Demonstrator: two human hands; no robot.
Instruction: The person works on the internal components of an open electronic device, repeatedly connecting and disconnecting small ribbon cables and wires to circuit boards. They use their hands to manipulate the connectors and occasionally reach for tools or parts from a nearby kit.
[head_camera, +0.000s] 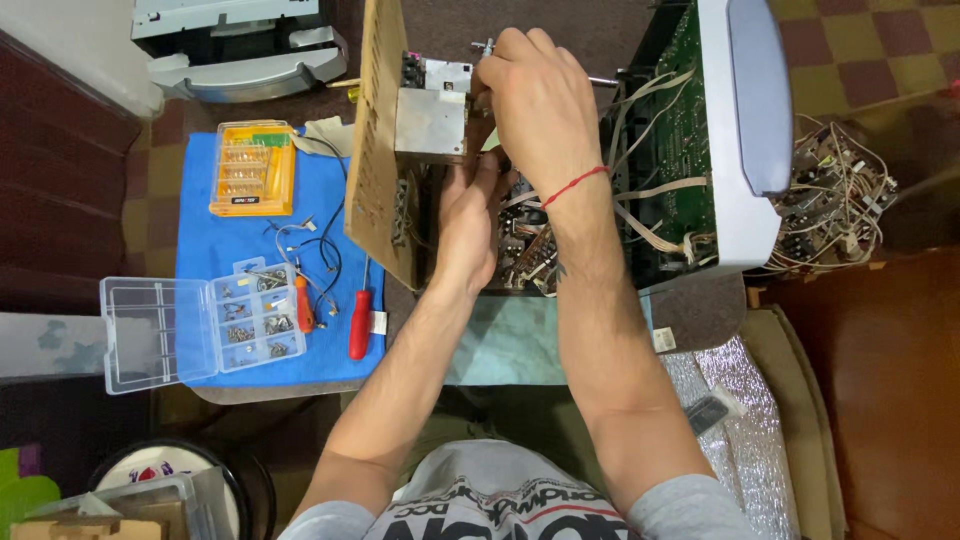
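Gripping from above, the right hand curls its fingers over the top edge of a small metal box mounted on a brown circuit board. The board stands on edge, long axis running away from the person, tilted slightly. Box lies just left of the right hand, touching the fingertips; right hand is the nearer one to it. Left hand sits below the box, fingers pushed into the wiring beside the board; whether it pinches anything I cannot tell, fingertips hidden.

To the right: a green circuit board inside a grey plastic housing, flat ribbon wires crossing between.

Containers, on the blue mat to the left:
- clear compartment box, lid open; right half holds small screws and parts, lid half bare.
- yellow bit case, rows of screwdriver bits.

Red-handled screwdriver and a smaller orange one lie near the clear box.
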